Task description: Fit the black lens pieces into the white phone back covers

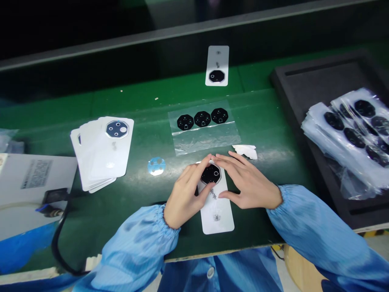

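A white phone back cover lies on the green mat near the table's front edge, with a black octagonal camera plate at its far end. My left hand reaches over its left side, thumb at the plate's near edge and fingers stretched along its left. From the other side, my right hand rests with fingers extended across the cover's far right corner and thumb beside its right edge. The fingertips of both hands meet beyond the plate. Beneath the fingers, the cover's far end is partly hidden.
Stacked white covers lie left, near a blue film disc. A clear sheet carries three black plates, with a crumpled white scrap beside it. Another cover lies at the back. Right, a dark tray holds bagged plates.
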Demonstrator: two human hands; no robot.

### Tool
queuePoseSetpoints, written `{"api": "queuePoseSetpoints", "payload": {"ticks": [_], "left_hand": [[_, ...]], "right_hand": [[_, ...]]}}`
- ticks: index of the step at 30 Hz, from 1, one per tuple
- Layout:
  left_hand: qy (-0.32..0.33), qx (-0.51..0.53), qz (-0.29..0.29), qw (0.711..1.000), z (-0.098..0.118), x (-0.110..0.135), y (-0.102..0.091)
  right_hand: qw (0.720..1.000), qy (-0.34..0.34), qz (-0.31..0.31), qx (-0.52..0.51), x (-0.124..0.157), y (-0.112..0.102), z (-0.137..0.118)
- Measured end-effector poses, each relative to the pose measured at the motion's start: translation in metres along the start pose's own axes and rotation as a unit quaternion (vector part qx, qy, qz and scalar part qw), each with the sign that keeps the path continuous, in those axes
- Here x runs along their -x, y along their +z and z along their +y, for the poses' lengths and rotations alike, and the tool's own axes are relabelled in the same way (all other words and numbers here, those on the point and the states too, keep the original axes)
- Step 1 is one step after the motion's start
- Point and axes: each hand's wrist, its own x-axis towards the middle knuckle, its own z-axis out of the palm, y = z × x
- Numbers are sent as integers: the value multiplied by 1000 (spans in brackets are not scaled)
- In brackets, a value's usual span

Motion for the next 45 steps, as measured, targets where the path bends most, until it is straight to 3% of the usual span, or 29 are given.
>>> {"api": "queuePoseSetpoints", "payload": {"ticks": [11,45], "left_hand": [[-17,11,-11,1000,3,-2,-3],[34,3,-29,999,-2,-2,-3]], "right_hand": [[1000,7,1,-8,0,1,1],[1000,2,12,-6,2,4,2]]}}
